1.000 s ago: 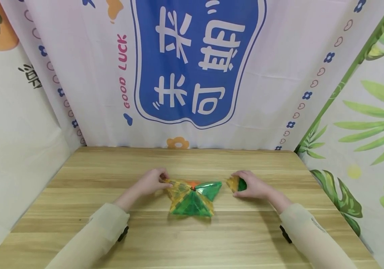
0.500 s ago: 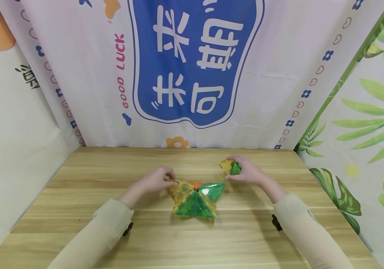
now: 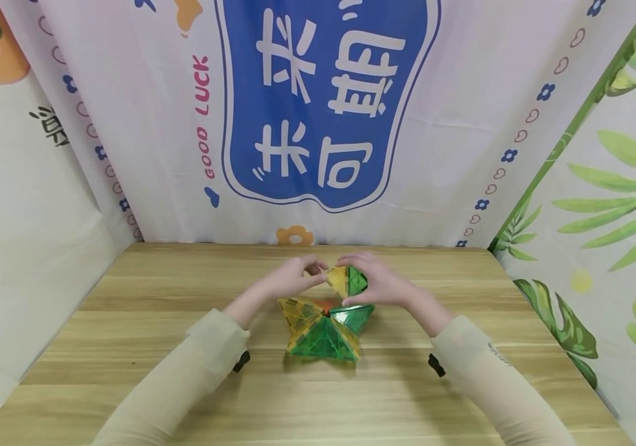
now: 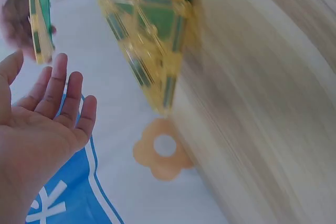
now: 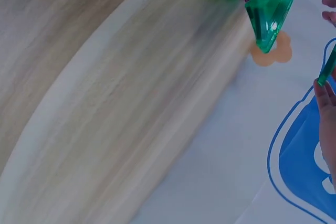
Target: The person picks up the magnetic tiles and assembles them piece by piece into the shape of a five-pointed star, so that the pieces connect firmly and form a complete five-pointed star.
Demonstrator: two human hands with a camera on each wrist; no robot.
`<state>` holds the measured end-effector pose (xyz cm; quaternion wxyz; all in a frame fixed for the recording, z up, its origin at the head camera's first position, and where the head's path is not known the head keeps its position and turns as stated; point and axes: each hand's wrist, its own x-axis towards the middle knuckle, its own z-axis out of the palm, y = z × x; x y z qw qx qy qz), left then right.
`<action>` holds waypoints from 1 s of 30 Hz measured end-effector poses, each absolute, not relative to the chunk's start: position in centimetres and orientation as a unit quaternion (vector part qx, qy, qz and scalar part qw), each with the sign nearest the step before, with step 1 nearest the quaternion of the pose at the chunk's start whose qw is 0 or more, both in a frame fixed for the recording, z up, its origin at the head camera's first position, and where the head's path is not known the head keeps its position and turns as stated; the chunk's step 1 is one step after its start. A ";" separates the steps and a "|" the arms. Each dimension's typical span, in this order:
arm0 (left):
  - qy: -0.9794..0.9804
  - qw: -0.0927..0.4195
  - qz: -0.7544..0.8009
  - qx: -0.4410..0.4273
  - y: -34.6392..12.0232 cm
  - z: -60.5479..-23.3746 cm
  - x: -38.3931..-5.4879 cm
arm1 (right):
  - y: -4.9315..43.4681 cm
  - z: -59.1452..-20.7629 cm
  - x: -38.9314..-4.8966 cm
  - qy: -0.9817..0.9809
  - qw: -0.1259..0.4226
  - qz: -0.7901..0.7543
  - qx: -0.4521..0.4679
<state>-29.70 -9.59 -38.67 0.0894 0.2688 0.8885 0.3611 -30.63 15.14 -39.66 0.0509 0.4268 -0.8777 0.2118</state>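
A star-like build of see-through yellow and green triangular magnetic tiles (image 3: 323,344) stands on the table, with a bit of orange at its centre. Behind it, raised off the tabletop, my right hand (image 3: 383,282) grips a joined yellow and green tile piece (image 3: 338,282) between thumb and fingers. My left hand (image 3: 293,277) reaches toward the yellow tip of that piece. In the left wrist view the left hand (image 4: 50,116) has its fingers spread, apart from the tile piece (image 4: 43,24). The right wrist view catches only part of the right hand (image 5: 327,135) at its edge.
The wooden table (image 3: 184,384) ends at the back against a hanging cloth (image 3: 173,217) with a blue printed sign. A leaf-patterned cloth (image 3: 630,248) hangs on the right.
My right hand has carried the tile piece up and leftward, behind the build. The left hand has let go of the build's yellow corner and moved right toward the piece.
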 end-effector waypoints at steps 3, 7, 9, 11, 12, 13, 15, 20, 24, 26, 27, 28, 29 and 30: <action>0.883 0.090 0.380 0.261 -8.9 -38.7 -29.7 | 14.4 -39.5 -30.4 -0.872 0.046 0.218 0.437; 0.879 0.088 0.404 0.238 -8.6 -38.9 -29.7 | 13.6 -39.6 -30.1 -0.864 0.041 0.225 0.449; 0.877 0.089 0.413 0.230 -8.6 -39.0 -29.7 | 13.4 -39.7 -30.0 -0.862 0.040 0.228 0.452; 0.875 0.088 0.422 0.220 -8.6 -39.1 -29.7 | 13.2 -39.9 -30.1 -0.860 0.041 0.232 0.452; 0.874 0.087 0.427 0.214 -8.7 -39.0 -29.7 | 13.1 -40.0 -30.1 -0.860 0.042 0.233 0.451; 0.873 0.084 0.432 0.209 -8.7 -39.0 -29.7 | 13.0 -40.1 -30.2 -0.862 0.041 0.238 0.445; 0.872 0.079 0.441 0.197 -8.8 -38.8 -29.7 | 13.0 -40.2 -30.4 -0.862 0.034 0.264 0.431; 0.878 0.066 0.438 0.179 -9.1 -38.5 -30.1 | 12.8 -40.4 -31.2 -0.853 0.012 0.382 0.356; 0.883 0.062 0.430 0.175 -9.3 -38.8 -30.5 | 12.8 -40.5 -31.7 -0.851 -0.011 0.438 0.289; 0.885 0.063 0.428 0.175 -9.4 -39.1 -30.7 | 12.8 -40.6 -31.9 -0.850 -0.029 0.453 0.268; 0.884 0.066 0.429 0.173 -9.4 -39.2 -30.8 | 12.8 -40.7 -32.0 -0.850 -0.038 0.458 0.258; 0.883 0.068 0.430 0.175 -9.4 -39.3 -30.8 | 12.7 -40.8 -32.1 -0.849 -0.049 0.464 0.248; 0.883 0.070 0.428 0.178 -9.4 -39.5 -31.0 | 12.7 -40.9 -32.2 -0.846 -0.060 0.473 0.240; 0.883 0.074 0.428 0.179 -9.4 -39.6 -31.1 | 12.6 -41.0 -32.2 -0.843 -0.074 0.480 0.231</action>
